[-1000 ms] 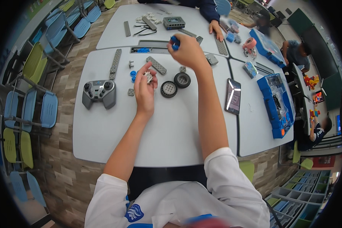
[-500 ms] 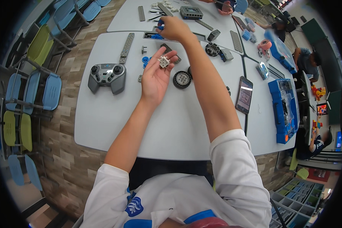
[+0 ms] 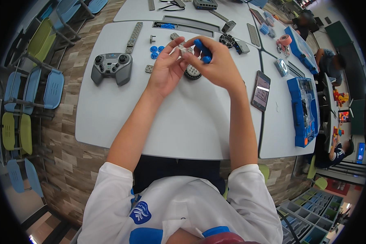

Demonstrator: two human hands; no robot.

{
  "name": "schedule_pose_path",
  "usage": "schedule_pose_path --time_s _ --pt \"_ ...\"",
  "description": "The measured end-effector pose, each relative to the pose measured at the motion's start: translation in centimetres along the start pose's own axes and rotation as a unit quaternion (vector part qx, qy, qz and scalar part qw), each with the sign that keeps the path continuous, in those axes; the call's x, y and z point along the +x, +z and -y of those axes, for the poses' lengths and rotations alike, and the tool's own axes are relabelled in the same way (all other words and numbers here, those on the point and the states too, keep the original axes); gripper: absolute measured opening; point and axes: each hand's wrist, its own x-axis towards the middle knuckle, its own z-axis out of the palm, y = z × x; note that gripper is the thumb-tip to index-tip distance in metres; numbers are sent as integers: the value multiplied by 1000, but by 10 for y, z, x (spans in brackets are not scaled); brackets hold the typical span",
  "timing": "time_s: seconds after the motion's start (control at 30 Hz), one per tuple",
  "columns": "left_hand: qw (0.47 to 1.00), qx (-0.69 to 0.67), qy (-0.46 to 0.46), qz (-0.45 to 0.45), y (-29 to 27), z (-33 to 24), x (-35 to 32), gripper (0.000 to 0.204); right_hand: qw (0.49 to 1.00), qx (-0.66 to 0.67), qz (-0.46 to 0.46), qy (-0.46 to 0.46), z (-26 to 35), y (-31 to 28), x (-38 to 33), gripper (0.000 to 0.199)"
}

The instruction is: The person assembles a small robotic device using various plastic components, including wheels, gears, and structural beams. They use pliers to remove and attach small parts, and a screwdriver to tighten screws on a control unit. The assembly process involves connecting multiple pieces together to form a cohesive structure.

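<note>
Over the white table (image 3: 183, 118), my two hands meet. My left hand (image 3: 166, 71) grips a small light-coloured connector block (image 3: 183, 49) in its fingertips. My right hand (image 3: 215, 61) is closed around a blue plastic hand tool (image 3: 203, 49) with rounded ends, its thumb and fingertips at the block. Fingers partly hide the block, so I cannot tell whether the tool touches it. Just under the hands is a black wheel with a grey hub (image 3: 192, 72). Small blue round parts (image 3: 154, 49) and a short grey plate (image 3: 149, 68) lie left of my left hand.
A grey game controller (image 3: 112, 68) and a long perforated grey beam (image 3: 134, 37) lie at left. A phone (image 3: 260, 90) rests at right, beside an open blue case (image 3: 303, 112). Blue pins (image 3: 165, 25) fill part of a recessed tray. Other people sit at far right.
My right hand has come back from the tray area with the blue tool and joined my left hand. The left palm has turned, its fingers now closed on the connector block.
</note>
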Motion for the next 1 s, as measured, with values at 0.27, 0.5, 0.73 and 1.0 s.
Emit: schedule_pose_path --time_s 0.27,0.5,0.73,1.0 --pt "900 421 110 -35 10 -1 -1 22 994 -3 -87 67 -21 14 -23 23" --pt "555 768 283 -144 -14 -33 23 25 970 -228 46 68 -15 -5 -56 18" --pt "472 861 104 -161 -46 -53 58 37 944 -274 174 59 -14 15 -67 23" --pt "551 820 53 -147 -15 -69 79 29 967 -189 164 56 -8 8 -60 31"
